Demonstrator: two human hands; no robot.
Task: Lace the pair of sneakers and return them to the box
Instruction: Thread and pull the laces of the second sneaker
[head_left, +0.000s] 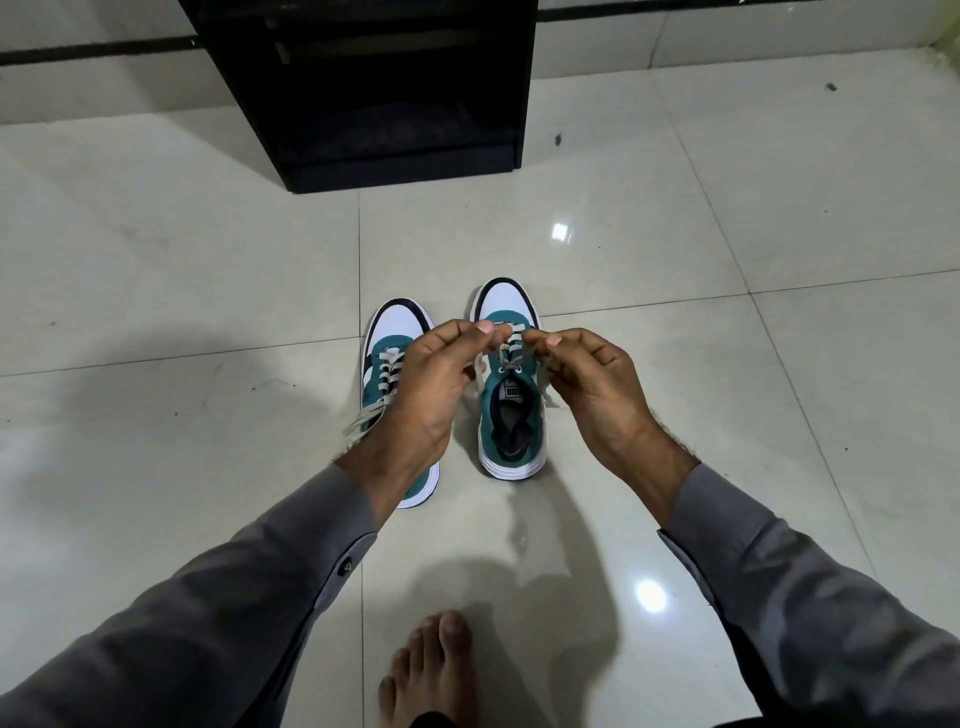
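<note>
Two teal and white sneakers stand side by side on the floor, toes pointing away from me. The left sneaker (392, 338) is partly hidden under my left wrist; its grey lace ends trail loose at its left side. The right sneaker (511, 405) has its opening in full view. Both hands hover over the right sneaker's lacing. My left hand (431, 379) pinches one end of its grey lace (511, 353) between thumb and finger. My right hand (592, 379) pinches the other end. No shoe box shows in the head view.
A black open-fronted cabinet (363, 93) stands on the floor straight ahead, beyond the sneakers. Glossy pale floor tiles (675, 291) spread all around. My bare foot (431, 670) rests at the bottom centre, close to me.
</note>
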